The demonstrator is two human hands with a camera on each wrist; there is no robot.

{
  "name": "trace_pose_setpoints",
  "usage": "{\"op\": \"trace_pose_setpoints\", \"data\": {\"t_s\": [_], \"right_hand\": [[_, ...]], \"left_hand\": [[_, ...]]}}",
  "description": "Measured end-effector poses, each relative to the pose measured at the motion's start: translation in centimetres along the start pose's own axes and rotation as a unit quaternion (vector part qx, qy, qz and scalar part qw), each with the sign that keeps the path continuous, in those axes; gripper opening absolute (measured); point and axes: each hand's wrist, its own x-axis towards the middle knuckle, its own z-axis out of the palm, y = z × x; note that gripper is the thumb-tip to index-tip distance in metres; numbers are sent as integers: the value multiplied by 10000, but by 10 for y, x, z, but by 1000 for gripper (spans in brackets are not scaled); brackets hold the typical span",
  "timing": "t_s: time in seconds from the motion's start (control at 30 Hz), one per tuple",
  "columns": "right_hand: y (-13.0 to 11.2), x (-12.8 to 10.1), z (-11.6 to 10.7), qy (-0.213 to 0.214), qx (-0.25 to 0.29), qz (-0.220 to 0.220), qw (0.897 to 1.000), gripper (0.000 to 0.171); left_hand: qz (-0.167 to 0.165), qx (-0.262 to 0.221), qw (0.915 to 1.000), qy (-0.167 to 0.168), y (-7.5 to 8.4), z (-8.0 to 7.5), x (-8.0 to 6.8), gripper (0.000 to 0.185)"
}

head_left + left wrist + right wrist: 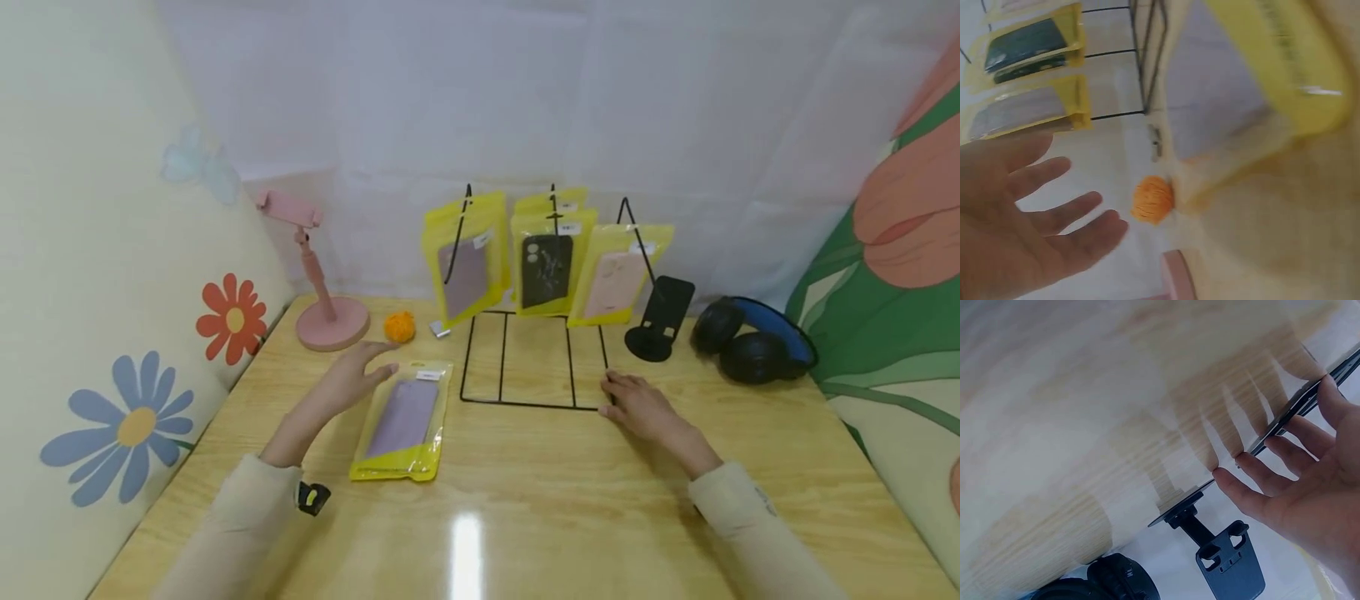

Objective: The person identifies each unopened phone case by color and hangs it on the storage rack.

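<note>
A purple phone case in a yellow-edged clear bag (401,421) lies on the table at the left. My left hand (348,379) hovers by its upper left edge, fingers spread and holding nothing. In the left wrist view the bag (1216,87) is beyond the fingertips. My right hand (643,407) touches the front right corner of a black wire rack (517,403) with relaxed fingers. Its thumb and fingertips rest along the wire and tabletop in the right wrist view. Bagged cases hang from the rack's hooks: purple (465,279), black (546,271) and pink (615,283).
A pink stand (333,323) and an orange ball (400,327) are at the back left, with a small silvery piece (439,329) beside the rack. Right of the rack stand a black phone holder (666,312) and black headphones (753,354). A white cloth (390,100) hangs behind.
</note>
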Motion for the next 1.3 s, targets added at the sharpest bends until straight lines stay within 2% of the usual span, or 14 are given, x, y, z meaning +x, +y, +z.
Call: {"op": "trace_pose_setpoints", "data": {"t_s": [0.13, 0.27, 0.37, 0.5, 0.8, 1.03, 1.13, 1.3], "right_hand": [[0, 0, -3, -19, 15, -3, 10000, 48], [0, 0, -3, -34, 44, -45, 10000, 48], [0, 0, 0, -51, 63, -57, 10000, 48], [0, -1, 2, -65, 80, -23, 9999, 48], [-1, 0, 0, -72, 62, 22, 10000, 48], [3, 0, 1, 14, 28, -10, 10000, 48], [4, 0, 2, 16, 68, -14, 10000, 48], [4, 1, 2, 39, 18, -44, 10000, 48]], "left_hand": [[-672, 586, 9948, -486, -3, 18, -14, 51], [-1141, 1102, 9834, -879, -6, 36, -21, 65], [-1223, 1329, 9786, -985, -6, 48, -23, 73], [-1270, 1471, 9767, -913, 0, 57, -26, 80], [-1485, 1494, 9747, -752, 5, 57, -24, 89], [-1474, 1652, 9717, -827, 13, 59, -22, 91], [-1432, 1680, 9714, -874, 11, 56, -24, 87], [-1589, 1643, 9700, -829, 4, 47, -28, 86]]}}
